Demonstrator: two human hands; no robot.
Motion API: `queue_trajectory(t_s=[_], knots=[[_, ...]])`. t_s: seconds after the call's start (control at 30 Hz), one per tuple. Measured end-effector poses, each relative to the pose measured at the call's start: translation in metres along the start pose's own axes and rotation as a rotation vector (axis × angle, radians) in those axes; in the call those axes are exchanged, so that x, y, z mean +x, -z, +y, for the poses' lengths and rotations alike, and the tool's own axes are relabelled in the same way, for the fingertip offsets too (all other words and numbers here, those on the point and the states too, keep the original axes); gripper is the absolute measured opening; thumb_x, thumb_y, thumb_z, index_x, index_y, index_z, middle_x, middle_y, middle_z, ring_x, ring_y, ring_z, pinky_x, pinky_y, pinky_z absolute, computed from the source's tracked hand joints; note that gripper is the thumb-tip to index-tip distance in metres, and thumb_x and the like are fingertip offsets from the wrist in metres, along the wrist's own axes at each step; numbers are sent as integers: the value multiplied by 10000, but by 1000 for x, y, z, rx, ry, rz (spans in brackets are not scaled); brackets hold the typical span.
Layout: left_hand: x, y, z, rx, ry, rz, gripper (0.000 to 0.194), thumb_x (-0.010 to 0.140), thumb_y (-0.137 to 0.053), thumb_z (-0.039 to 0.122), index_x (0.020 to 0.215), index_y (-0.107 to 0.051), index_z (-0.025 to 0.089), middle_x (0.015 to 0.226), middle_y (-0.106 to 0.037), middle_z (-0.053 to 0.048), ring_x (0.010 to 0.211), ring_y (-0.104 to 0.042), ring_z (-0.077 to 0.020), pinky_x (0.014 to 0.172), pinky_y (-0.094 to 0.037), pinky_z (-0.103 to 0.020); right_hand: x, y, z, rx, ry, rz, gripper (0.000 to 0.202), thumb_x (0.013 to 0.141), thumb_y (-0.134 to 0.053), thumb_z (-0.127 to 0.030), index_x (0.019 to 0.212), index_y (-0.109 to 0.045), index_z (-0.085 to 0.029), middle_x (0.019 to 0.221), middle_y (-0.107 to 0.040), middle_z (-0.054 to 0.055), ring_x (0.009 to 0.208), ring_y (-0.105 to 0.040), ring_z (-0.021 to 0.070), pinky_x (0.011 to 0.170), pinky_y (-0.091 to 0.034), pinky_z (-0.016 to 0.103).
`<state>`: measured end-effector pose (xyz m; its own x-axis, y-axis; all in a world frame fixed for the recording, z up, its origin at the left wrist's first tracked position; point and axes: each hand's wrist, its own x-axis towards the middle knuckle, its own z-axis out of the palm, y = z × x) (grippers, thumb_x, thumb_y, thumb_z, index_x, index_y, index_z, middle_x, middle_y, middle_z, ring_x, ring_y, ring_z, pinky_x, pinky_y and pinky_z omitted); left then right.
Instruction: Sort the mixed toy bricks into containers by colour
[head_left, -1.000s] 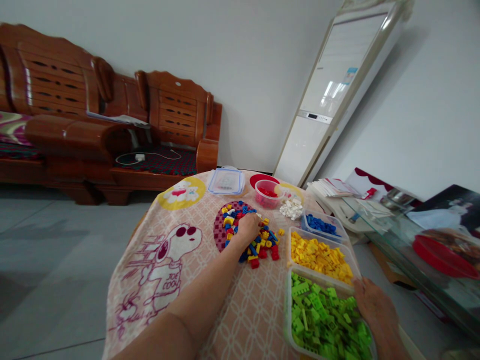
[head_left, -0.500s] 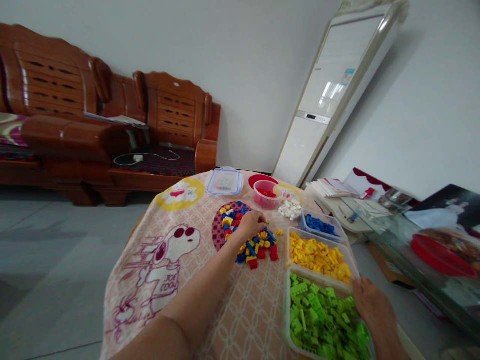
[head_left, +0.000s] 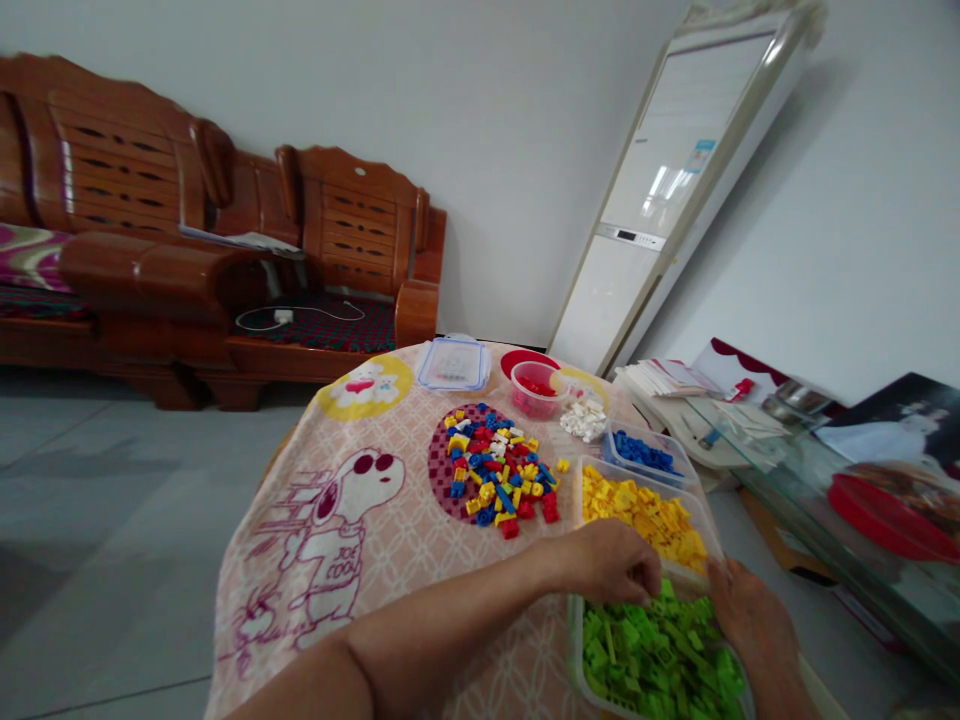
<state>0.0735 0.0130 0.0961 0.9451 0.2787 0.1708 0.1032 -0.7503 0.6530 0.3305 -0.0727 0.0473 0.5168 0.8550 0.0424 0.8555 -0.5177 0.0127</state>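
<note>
My left hand (head_left: 611, 562) is over the back of a clear plastic container of green building blocks (head_left: 660, 650), close to the front edge of the yellow blocks (head_left: 645, 515). Its fingers are curled together, and what they hold, if anything, is hidden. At the right side, my right hand (head_left: 754, 610) grips the rim where the green and yellow containers meet. A mixed pile of small red, blue, yellow and white blocks (head_left: 499, 470) lies on the tablecloth, left of the containers.
Farther back are a container of blue blocks (head_left: 641, 450), a heap of white blocks (head_left: 583, 420), a round tub of red blocks (head_left: 536, 400) and a blue-edged lid (head_left: 452, 363). A glass table (head_left: 810, 500) stands right; a wooden sofa (head_left: 345, 230) stands behind left.
My left hand has moved from the mixed pile toward me and right, to over the green blocks. My right hand stays at the container rim.
</note>
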Motion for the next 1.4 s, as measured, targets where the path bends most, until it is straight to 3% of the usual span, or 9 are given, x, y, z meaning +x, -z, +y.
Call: queue_trajectory(t_s=[0.1,0.23,0.43,0.53,0.77,1.1,1.4], knots=[[-1,0,4,11,-68,-52,219,786,-711,268,989,-717,185,883,-729,-12,770,-652,-133,659,-443,-199,0,0,0,6,-20,-29,553,976,-166,-427,986,-640,-142,968,-716,180,891,-691,281,763,-487,366],[-12,32,-12,43,42,104,236,796,-677,249,1010,-720,158,907,-737,-34,769,-649,-132,664,-448,-196,2,0,0,9,-25,-7,548,972,-181,-417,1070,-637,-129,953,-719,181,885,-695,275,778,-493,368],[-52,92,-64,332,521,468,185,766,-593,157,852,-757,151,832,-739,-68,802,-658,-182,738,-478,-249,2,2,-1,-13,-25,-2,529,966,-200,-390,1043,-653,-127,952,-723,173,863,-693,269,763,-497,361],[-72,105,-83,422,712,483,190,751,-581,147,816,-760,161,849,-740,-79,845,-666,-200,783,-493,-269,1,3,-2,-33,-20,7,522,971,-201,-392,988,-656,-138,936,-726,162,839,-692,259,748,-493,348],[-80,98,-100,439,930,378,209,735,-578,131,841,-759,138,888,-740,-140,913,-691,-253,814,-533,-322,-2,4,-5,-66,16,33,505,982,-196,-355,974,-635,-108,940,-721,184,854,-692,278,758,-488,356],[-76,91,-110,501,1066,396,270,797,-552,166,984,-738,107,946,-730,-205,1015,-687,-295,848,-554,-370,0,2,-2,-42,8,23,493,977,-216,-352,970,-647,-112,936,-718,185,837,-695,257,739,-488,338],[-71,85,-113,485,1051,399,257,750,-627,175,973,-743,117,970,-731,-199,1007,-688,-307,845,-552,-380,3,-3,2,-45,6,16,516,979,-195,-372,975,-643,-116,948,-722,182,860,-692,274,760,-487,359]])
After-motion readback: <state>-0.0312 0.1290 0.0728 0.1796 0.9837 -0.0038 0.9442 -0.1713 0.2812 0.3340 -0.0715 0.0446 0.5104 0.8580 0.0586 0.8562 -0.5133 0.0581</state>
